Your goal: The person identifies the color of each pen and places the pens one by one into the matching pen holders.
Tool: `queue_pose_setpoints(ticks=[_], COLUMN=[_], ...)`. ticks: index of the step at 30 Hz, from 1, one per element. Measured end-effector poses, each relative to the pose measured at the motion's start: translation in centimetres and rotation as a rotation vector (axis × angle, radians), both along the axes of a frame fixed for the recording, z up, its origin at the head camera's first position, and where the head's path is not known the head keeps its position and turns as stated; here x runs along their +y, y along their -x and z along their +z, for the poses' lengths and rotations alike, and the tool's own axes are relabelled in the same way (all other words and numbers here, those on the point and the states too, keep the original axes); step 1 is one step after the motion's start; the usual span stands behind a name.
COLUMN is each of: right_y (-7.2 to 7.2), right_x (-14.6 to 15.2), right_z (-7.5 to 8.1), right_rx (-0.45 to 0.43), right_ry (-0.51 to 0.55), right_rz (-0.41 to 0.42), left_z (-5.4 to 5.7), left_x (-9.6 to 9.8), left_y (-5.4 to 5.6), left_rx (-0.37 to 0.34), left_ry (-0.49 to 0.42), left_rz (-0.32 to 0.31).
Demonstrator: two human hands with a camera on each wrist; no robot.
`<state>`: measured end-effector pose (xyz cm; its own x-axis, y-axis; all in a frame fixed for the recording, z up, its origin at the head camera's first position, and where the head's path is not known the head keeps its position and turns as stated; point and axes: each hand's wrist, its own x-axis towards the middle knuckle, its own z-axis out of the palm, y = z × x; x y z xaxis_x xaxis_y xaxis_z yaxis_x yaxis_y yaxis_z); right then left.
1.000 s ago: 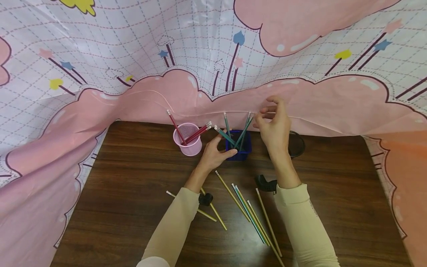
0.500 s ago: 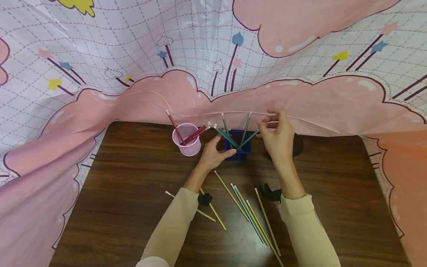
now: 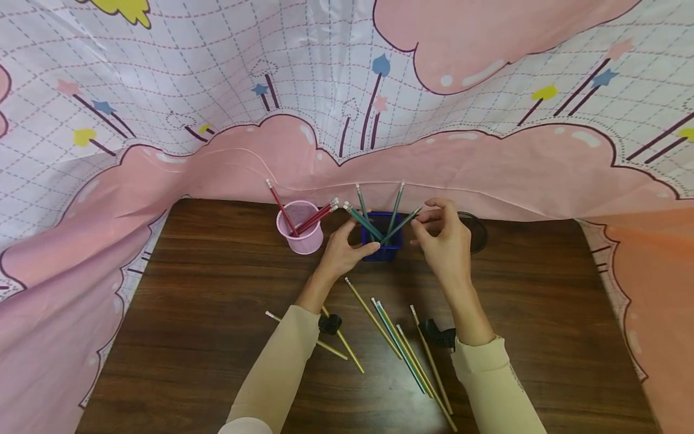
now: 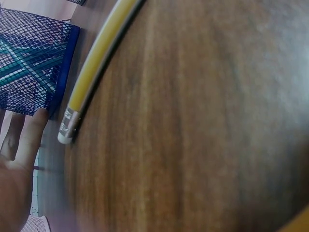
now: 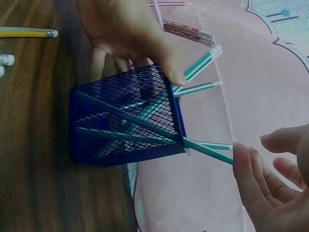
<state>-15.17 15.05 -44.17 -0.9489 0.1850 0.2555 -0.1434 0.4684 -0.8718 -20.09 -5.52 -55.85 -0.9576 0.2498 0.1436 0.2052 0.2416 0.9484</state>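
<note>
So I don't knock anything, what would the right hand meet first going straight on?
The right hand would probably meet the green pencil leaning toward it from the blue cup; depth is unclear, and they may already touch.

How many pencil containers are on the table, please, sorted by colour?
Pink container, with red pencils in it: 1
Blue container, held by the left hand, with teal pencils in it: 1
Black container, partly hidden behind the right hand: 1
Total: 3
</note>
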Motion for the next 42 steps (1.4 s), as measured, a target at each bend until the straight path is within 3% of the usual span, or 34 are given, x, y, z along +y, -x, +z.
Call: queue_pose_setpoints(ticks=[9, 17, 29, 35, 42], right_y=[-1.9, -3.6, -5.7, -6.5, -7.6], right_x=[-0.1, -0.6, -0.4, -0.5, -1.0], right_z=[-1.2, -2.5, -4.1, -5.2, -6.4], right_rx=[0.001, -0.035, -0.097, -0.106, -0.095], right_ry=[0.013, 0.015, 0.027, 0.001, -0.110], right_rz=[0.024, 0.064, 0.068, 0.081, 0.125], left_z=[-0.1, 0.1, 0.1, 0.1, 0.2], left_x=[-0.1, -0.2, -0.1, -0.1, -0.1], left_y=[-0.1, -0.1, -0.1, -0.1, -0.1], left_rx=[0.017, -0.019, -0.021, -0.017, -0.014], left_ry=[0.088, -0.006, -0.006, -0.002, 0.010], left_rz=[0.013, -0.001, -0.017, -0.010, -0.017])
